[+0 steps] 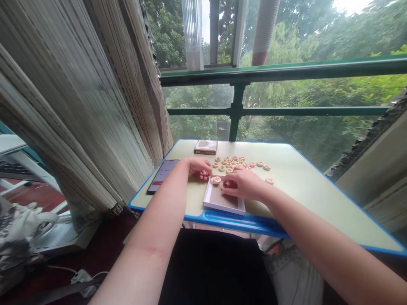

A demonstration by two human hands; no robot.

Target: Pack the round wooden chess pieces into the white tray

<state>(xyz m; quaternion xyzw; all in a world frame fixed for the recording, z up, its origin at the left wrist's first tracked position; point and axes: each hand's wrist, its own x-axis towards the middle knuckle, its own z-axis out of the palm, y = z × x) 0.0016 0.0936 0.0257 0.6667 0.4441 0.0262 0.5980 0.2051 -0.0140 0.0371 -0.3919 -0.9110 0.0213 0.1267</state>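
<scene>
A shallow white box (207, 195) with a brownish bottom lies near the table's front edge. Two round Chinese chess pieces (216, 180) with red characters rest in its far left corner, partly overlapping. My right hand (243, 183) reaches over the box from the right, thumb and fingers pinched round a chess piece (223, 187) that is largely covered. By the box's far left corner, my left hand (200, 167) has its fingers curled in; whatever they hold is hidden. Beyond both hands, several chess pieces (229, 164) lie spread out, and one more piece (269, 181) lies apart to the right.
A small flat box (205, 147) sits at the table's back. Left of my left forearm lies a phone (163, 173) with its screen lit. The pale table (305, 190) has a blue rim. Behind it runs a green railing (286, 74); a curtain (104, 84) hangs at left.
</scene>
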